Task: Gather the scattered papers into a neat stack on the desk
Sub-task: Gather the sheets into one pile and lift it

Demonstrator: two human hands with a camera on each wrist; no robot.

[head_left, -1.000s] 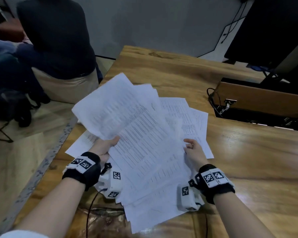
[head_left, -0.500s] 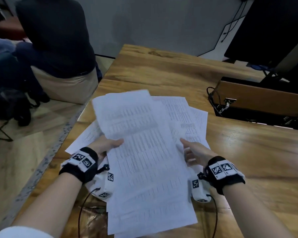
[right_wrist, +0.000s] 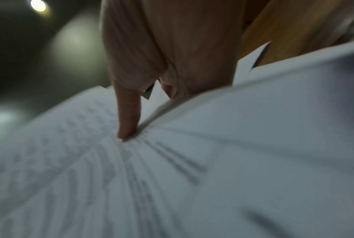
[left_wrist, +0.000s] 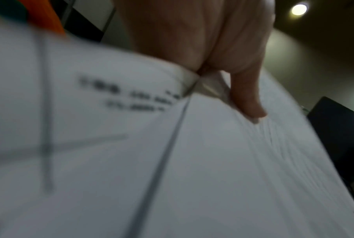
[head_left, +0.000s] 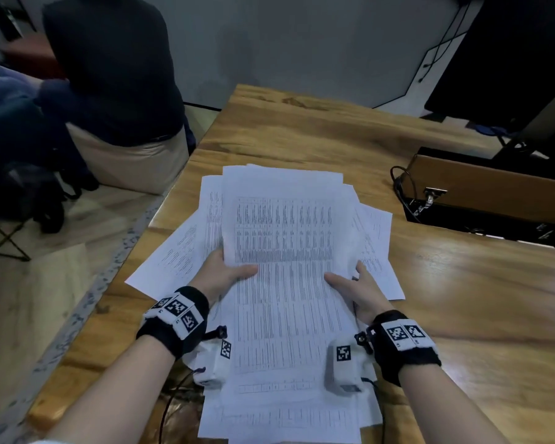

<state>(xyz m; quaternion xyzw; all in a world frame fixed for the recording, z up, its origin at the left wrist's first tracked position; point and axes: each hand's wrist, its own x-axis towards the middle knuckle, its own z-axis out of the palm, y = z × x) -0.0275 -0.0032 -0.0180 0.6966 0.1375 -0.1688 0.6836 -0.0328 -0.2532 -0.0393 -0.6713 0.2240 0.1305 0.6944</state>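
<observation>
papers point(head_left: 289, 283) lay fanned on the wooden counter point(head_left: 462, 299) | head view alone showed the loose sheets beneath; wrist views were blurred | left hand point(head_left: 220, 272) and right hand point(head_left: 358, 288) each pinched a side edge of the top bundle, thumbs on top

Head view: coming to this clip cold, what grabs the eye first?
The big fan of printed papers at the near middle of the wooden desk, with the left hand and right hand gripping its sides, thumbs on top. Sheets still splay out to both sides beneath the top page. Next, a seated person in dark clothes off the desk's far left.
</observation>
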